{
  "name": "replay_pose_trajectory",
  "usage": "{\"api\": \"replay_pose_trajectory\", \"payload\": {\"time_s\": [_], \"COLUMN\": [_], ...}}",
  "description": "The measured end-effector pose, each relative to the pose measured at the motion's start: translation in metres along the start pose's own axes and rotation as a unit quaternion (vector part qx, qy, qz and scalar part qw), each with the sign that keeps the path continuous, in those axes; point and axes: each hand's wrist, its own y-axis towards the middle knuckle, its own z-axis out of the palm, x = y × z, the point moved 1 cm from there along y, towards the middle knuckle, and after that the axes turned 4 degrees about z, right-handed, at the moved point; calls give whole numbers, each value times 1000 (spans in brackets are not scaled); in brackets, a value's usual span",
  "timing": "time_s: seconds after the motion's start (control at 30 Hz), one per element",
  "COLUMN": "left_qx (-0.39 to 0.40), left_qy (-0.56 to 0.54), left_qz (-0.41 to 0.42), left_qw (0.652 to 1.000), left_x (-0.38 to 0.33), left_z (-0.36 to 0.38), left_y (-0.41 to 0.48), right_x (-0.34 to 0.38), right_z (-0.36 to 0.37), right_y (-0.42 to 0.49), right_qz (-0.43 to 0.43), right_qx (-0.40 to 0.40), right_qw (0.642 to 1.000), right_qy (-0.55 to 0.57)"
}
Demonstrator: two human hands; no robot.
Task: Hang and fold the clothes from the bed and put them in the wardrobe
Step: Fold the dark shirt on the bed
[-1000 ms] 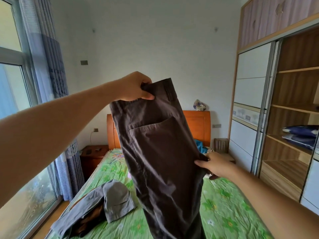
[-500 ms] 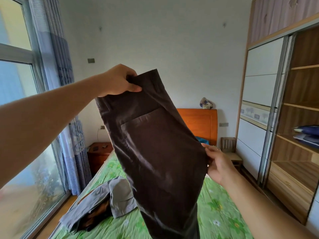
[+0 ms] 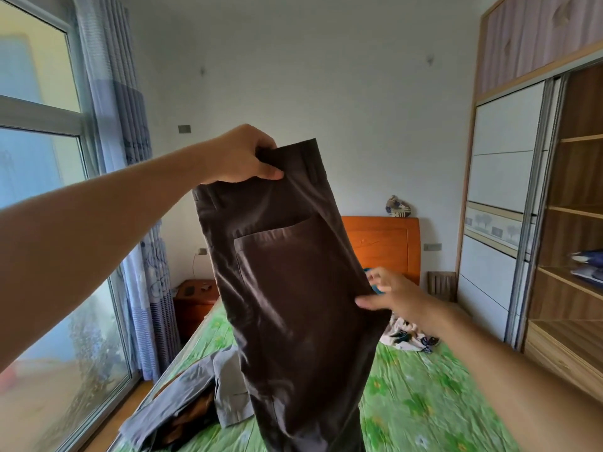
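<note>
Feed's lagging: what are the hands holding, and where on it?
Both hold the brown trousers: left hand grips the waistband, right hand pinches the side edge lower down.

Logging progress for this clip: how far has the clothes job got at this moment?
Done: little shows; the wardrobe shelves in view hold only blue folded fabric, possibly unrelated. In hand: dark brown trousers held up, left hand gripping the waistband, right hand pinching a side edge, not yet folded. Left: a grey garment and a patterned garment lie on the bed.

Brown trousers (image 3: 293,288) of smooth, faintly sheeny cloth, wardrobe (image 3: 577,223) seemingly matt wood
</note>
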Motion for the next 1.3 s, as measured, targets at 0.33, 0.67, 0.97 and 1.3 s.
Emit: {"api": "replay_pose_trajectory", "payload": {"time_s": [0.33, 0.67, 0.97, 1.3], "left_qx": [27, 28, 10, -195], "left_qy": [59, 65, -481, -267], "left_qz": [40, 52, -80, 166], "left_qw": [997, 996, 873, 929], "left_x": [-20, -12, 38, -25], "left_z": [1, -10, 30, -3], "left_y": [-9, -35, -82, -77], "right_x": [117, 171, 153, 177], "right_z": [-11, 4, -11, -61], "right_y": [-5, -16, -36, -80], "right_qz": [-119, -215, -184, -230], "right_qx": [18, -60, -65, -101], "right_qw": [993, 954, 948, 925], "right_qy": [11, 201, 253, 285]}}
